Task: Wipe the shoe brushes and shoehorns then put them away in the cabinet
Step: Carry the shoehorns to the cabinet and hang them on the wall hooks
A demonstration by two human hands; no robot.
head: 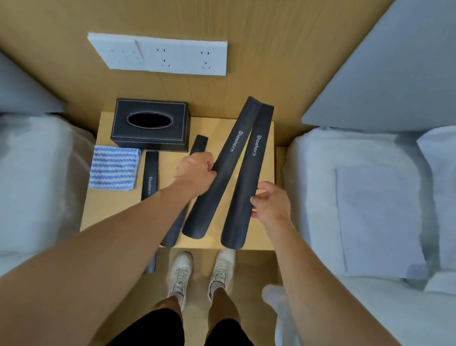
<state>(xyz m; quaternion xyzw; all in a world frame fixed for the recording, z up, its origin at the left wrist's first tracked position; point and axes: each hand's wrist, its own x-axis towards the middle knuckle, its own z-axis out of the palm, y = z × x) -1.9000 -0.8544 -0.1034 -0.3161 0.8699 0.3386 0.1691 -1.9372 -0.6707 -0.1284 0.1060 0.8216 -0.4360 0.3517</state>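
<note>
Two long black shoehorns marked "Shoehorn" are held above the small wooden nightstand point(269, 161). My left hand point(196, 172) grips the left shoehorn point(230, 158) near its middle. My right hand point(270, 203) pinches the right shoehorn point(249, 176) at its side. Their far ends touch near the wall. Two more black shoehorns lie on the nightstand: one point(151, 175) beside the cloth, another point(198, 143) mostly hidden under my left arm. A blue-and-white striped cloth point(114, 168) lies folded at the nightstand's left edge.
A black leather tissue box point(151, 124) stands at the back left of the nightstand. White beds flank it at the left point(21, 173) and right point(376, 211). A white socket panel point(161, 53) is on the wooden wall. My feet in white shoes point(201, 271) stand before the nightstand.
</note>
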